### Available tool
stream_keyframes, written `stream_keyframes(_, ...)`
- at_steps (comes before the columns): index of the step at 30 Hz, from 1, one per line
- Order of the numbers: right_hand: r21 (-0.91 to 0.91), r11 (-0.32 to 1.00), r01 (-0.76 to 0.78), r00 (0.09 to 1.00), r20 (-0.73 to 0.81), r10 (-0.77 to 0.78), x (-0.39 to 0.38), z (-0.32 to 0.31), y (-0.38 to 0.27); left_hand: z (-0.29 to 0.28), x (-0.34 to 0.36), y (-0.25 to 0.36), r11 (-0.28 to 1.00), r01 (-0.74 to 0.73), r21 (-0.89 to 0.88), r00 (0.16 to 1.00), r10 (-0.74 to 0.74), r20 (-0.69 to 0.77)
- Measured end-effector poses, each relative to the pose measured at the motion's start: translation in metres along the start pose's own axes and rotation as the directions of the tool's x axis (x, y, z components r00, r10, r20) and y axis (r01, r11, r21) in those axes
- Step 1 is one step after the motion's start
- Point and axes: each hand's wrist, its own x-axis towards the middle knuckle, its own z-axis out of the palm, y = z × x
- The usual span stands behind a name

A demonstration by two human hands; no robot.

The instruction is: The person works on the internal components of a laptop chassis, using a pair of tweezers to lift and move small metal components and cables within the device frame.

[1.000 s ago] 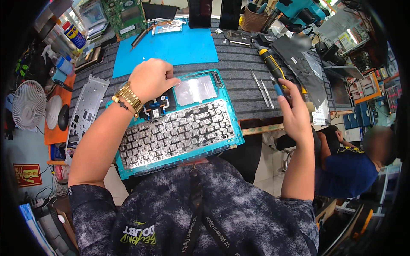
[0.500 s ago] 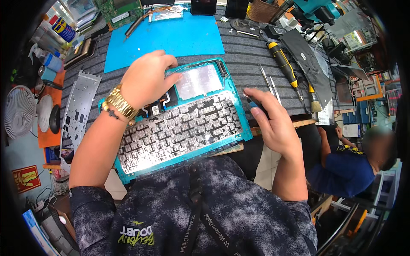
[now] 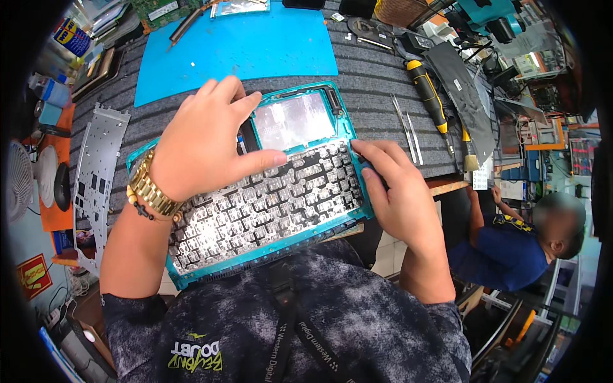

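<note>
A teal laptop palm-rest case [image 3: 357,185] lies near me, its underside showing a silvery keyboard backing [image 3: 262,223] and a shiny touchpad plate [image 3: 294,121]. My left hand [image 3: 207,137] arches over its left part, fingers apart, thumb reaching onto the keyboard backing; it hides some black parts and cables. My right hand [image 3: 399,191] is at the case's right edge, curled around a small dark-and-blue tool [image 3: 364,166], mostly hidden. Two metal tweezers [image 3: 408,131] and a yellow-black screwdriver [image 3: 426,96] lie to the right on the striped grey mat [image 3: 370,76].
A blue mat [image 3: 236,45] is at the back, a silver perforated panel [image 3: 96,179] at left. A brush [image 3: 471,159] and black sheet [image 3: 456,83] lie right, electronics crowding the back. A co-worker in blue [image 3: 495,255] sits beside the bench at right.
My right hand has moved down and left from beside the tweezers to the case's edge. My left thumb has swung down onto the keyboard backing. The view has shifted slightly.
</note>
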Motion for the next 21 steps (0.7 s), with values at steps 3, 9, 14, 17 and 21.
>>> stream_keyframes(3, -0.023, 0.998, -0.061, 0.998, -0.012, 0.061, -0.001, 0.007, -0.009, 0.002, -0.002, 0.009, 0.999, 0.009, 0.048, 0.999, -0.007, -0.040)
stream_keyframes(9, -0.069, 0.992, -0.103, 0.995, -0.016, 0.102, 0.002, 0.010, -0.013, 0.005, -0.004, 0.018, 0.993, 0.048, 0.109, 0.998, -0.043, -0.049)
stream_keyframes(14, -0.092, 0.990, -0.102, 0.995, -0.024, 0.100, 0.003, 0.011, -0.015, 0.005, -0.004, 0.021, 0.990, 0.080, 0.112, 0.997, -0.079, -0.018)
stream_keyframes(17, -0.100, 0.991, -0.086, 0.996, -0.026, 0.084, 0.006, 0.011, -0.015, 0.005, -0.004, 0.021, 0.990, 0.098, 0.103, 0.995, -0.099, -0.001)
stream_keyframes(21, -0.085, 0.988, -0.128, 0.991, -0.054, 0.124, 0.004, 0.014, -0.019, 0.005, -0.004, 0.022, 0.988, 0.117, 0.098, 0.993, -0.117, -0.006)
